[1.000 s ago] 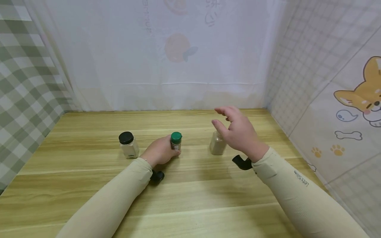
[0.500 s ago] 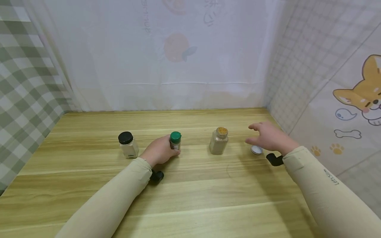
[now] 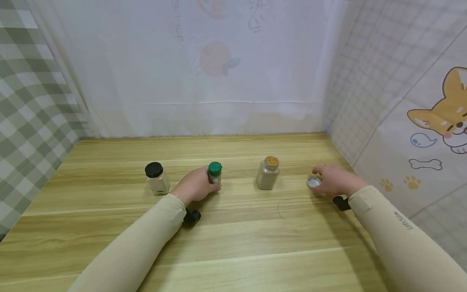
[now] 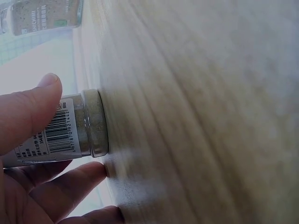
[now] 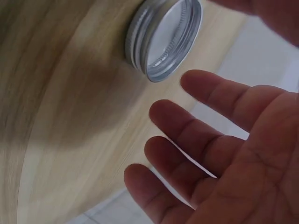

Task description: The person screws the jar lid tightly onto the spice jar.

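Note:
My left hand (image 3: pixel 193 184) grips a small green-capped spice bottle (image 3: pixel 215 170) that stands upright on the table. In the left wrist view the thumb lies over the bottle's barcode label (image 4: pixel 58 128), its base at the wood. To the right, my right hand (image 3: pixel 336 179) reaches low to a metal screw lid (image 3: pixel 313 182), which lies with its hollow side up. Seen from the right wrist, the fingers (image 5: pixel 201 126) are spread and slightly bent beside the lid's rim, apart from it. Between the hands stands a lidless glass jar (image 3: pixel 267 177) of pale powder, orange-brown at its mouth.
A black-lidded jar (image 3: pixel 157 179) of pale contents stands left of the left hand. Behind the wooden table (image 3: pixel 233 251) hangs a white curtain (image 3: pixel 146 73), and a printed wall covering (image 3: pixel 386 134) rises along the right side.
My right hand has moved from above the open jar to the right, then down beside the metal lid. The left hand stays on the green-capped bottle.

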The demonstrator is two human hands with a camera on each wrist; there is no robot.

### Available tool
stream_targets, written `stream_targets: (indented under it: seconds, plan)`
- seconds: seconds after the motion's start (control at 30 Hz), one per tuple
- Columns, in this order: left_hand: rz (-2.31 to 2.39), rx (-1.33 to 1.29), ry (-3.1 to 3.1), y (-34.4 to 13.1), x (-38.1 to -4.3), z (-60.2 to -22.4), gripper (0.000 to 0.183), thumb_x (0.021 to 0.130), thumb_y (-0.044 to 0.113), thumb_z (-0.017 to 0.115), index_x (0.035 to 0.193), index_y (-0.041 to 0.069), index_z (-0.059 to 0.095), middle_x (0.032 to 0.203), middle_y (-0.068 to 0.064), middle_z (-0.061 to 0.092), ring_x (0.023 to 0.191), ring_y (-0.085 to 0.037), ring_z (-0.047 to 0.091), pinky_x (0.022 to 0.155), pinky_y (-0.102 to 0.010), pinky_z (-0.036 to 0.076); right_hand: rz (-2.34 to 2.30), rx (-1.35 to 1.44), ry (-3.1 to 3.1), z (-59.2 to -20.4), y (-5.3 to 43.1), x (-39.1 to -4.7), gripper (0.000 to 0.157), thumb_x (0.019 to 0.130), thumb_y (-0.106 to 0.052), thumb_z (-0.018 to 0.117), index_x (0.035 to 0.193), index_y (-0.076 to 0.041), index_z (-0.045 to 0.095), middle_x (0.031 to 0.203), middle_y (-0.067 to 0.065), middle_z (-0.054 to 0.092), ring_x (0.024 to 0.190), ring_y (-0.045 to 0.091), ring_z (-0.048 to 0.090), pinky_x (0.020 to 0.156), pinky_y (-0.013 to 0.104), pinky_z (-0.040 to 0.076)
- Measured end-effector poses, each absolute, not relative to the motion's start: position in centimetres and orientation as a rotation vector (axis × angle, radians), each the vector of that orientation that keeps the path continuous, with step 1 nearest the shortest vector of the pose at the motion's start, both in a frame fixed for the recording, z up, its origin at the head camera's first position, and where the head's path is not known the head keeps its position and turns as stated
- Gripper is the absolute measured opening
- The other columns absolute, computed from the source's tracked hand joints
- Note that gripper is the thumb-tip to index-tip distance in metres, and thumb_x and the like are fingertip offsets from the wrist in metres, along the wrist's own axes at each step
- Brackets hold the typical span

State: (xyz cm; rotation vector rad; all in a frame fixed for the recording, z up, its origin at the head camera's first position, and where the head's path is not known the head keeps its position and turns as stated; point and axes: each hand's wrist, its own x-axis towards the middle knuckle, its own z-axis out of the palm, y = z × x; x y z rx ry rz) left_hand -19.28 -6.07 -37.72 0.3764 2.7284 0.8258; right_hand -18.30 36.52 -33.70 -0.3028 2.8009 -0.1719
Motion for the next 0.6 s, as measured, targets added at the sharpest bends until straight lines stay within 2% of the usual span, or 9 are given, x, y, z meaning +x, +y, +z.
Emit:
stream_targets:
  seconds: [0.17, 0.4, 0.6]
  plan:
    - [0.844, 0.364, 2.722, -6.15, -19.30, -37.75, 0.041, 0.097, 0.034, 0.078, 0.129, 0.014, 0.063, 0.123, -0.009, 0.074, 0.121, -0.031, 0.068, 0.108, -0.053, 0.051, -0.132, -0.315, 2.814, -33.92, 36.53, -18.39, 0.068, 0.084, -0.028, 0.084, 0.134, 0.011, 0.060, 0.118, 0.027, 0.069, 0.089, 0.028, 0.059, 0.076, 0.041, 0.051]
    - [0.855, 0.356, 2.724, -6.27, -19.41, -37.95, 0.043, 0.096, 0.034, 0.079, 0.130, 0.014, 0.063, 0.123, -0.008, 0.074, 0.122, -0.030, 0.067, 0.109, -0.053, 0.051, -0.117, -0.315, 2.830, -34.03, 36.49, -18.30, 0.056, 0.083, -0.024, 0.084, 0.123, 0.010, 0.066, 0.110, 0.022, 0.072, 0.089, 0.028, 0.062, 0.079, 0.043, 0.052]
    - [0.964, 0.318, 2.675, -6.48, -19.33, -37.77, 0.058, 0.093, 0.038, 0.082, 0.137, 0.011, 0.056, 0.130, -0.011, 0.070, 0.125, -0.033, 0.065, 0.109, -0.054, 0.050, -0.091, -0.332, 2.830, -34.40, 36.67, -18.48, 0.045, 0.084, -0.021, 0.082, 0.117, 0.007, 0.069, 0.103, 0.016, 0.074, 0.086, 0.025, 0.062, 0.076, 0.040, 0.052]
